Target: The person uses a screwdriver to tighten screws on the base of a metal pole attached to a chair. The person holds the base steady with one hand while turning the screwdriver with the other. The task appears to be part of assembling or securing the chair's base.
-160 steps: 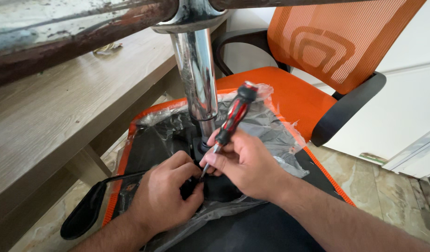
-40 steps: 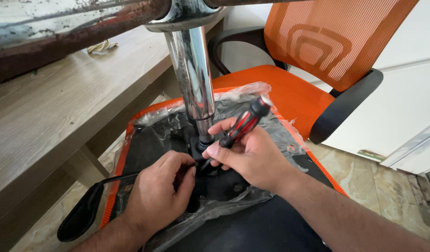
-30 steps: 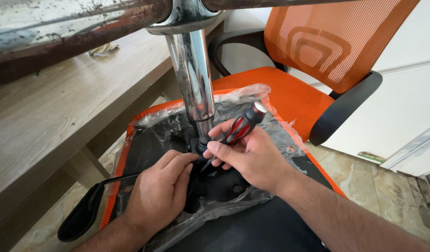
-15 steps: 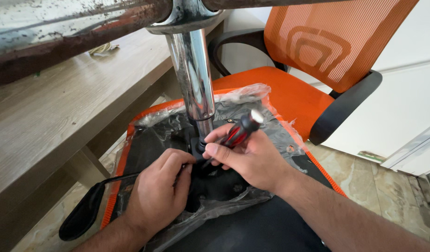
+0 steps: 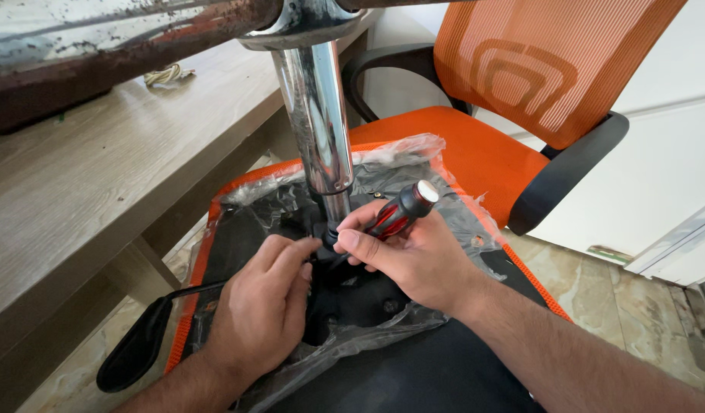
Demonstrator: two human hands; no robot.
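The right hand [image 5: 421,260] grips a red-and-black screwdriver [image 5: 394,216] tilted toward the black mechanism [image 5: 352,294] at the foot of the chrome column [image 5: 314,115] on the upturned orange seat [image 5: 207,245], while the left hand [image 5: 264,306], loosely curled and holding nothing visible, rests on that mechanism just left, the wooden counter [image 5: 100,183] at far left.

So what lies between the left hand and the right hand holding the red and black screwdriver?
In the head view, only the black metal seat mechanism shows between the left hand and right hand; the screwdriver points down into it.
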